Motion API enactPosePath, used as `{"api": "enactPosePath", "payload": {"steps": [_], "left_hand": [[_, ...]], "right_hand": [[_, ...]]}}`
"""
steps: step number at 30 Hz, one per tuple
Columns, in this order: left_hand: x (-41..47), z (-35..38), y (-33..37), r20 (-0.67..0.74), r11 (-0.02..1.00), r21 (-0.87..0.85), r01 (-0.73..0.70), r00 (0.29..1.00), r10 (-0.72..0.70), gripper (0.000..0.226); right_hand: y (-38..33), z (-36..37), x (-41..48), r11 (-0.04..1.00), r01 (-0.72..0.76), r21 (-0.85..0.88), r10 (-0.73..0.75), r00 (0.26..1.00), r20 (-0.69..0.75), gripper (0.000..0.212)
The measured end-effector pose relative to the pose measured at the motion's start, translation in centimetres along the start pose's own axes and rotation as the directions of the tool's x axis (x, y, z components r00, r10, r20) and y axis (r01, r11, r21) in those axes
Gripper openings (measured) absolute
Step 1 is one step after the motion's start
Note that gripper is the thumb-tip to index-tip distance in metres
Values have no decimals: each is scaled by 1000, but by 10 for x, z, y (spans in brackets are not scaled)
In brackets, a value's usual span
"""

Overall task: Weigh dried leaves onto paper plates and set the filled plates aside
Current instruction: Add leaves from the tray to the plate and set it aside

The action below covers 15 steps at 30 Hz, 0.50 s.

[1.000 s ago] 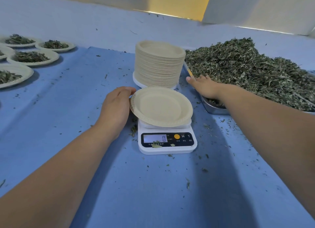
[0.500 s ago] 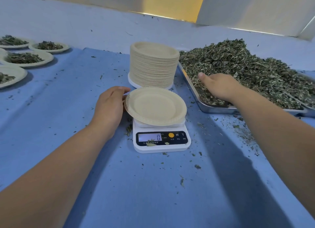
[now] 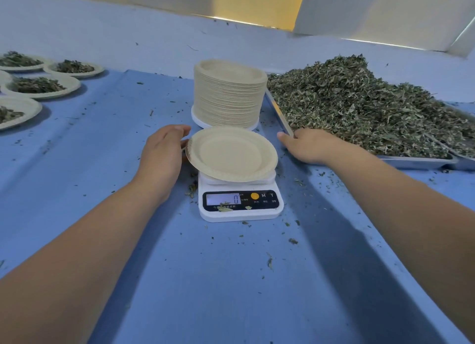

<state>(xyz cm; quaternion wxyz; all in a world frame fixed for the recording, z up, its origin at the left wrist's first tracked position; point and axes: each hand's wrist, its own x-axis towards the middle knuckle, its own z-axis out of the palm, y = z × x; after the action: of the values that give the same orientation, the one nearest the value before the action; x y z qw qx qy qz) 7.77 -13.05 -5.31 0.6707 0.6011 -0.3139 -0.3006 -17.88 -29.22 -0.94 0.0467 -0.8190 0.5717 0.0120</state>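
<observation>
Left fingers (image 3: 180, 134) seemingly grip plate (image 3: 231, 154) — face-up, level.

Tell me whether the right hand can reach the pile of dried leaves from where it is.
Probably yes: the right hand rests at the tray corner, with the dried leaves heaped right beside it and nothing in between.

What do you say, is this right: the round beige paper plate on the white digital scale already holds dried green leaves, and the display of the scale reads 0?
Not quite. In the head view, the round beige paper plate on the white digital scale is empty; it holds no leaves yet. The display does read 0.
</observation>
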Motion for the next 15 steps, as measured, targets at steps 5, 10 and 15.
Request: {"api": "enactPosePath", "payload": {"steps": [5,10,15], "left_hand": [[1,0,1,2,1000,6,17,1000,-17,25],[-2,0,1,8,999,51,-7,1000,7,25],[-3,0,2,6,998,55,-2,1000,2,26]], "right_hand": [[11,10,-8,995,88,-37,-95,959,-267,66],[16,5,0,985,77,152,-33,962,-269,58],[20,-1,9,954,34,297,83,924,-373,56]]}}
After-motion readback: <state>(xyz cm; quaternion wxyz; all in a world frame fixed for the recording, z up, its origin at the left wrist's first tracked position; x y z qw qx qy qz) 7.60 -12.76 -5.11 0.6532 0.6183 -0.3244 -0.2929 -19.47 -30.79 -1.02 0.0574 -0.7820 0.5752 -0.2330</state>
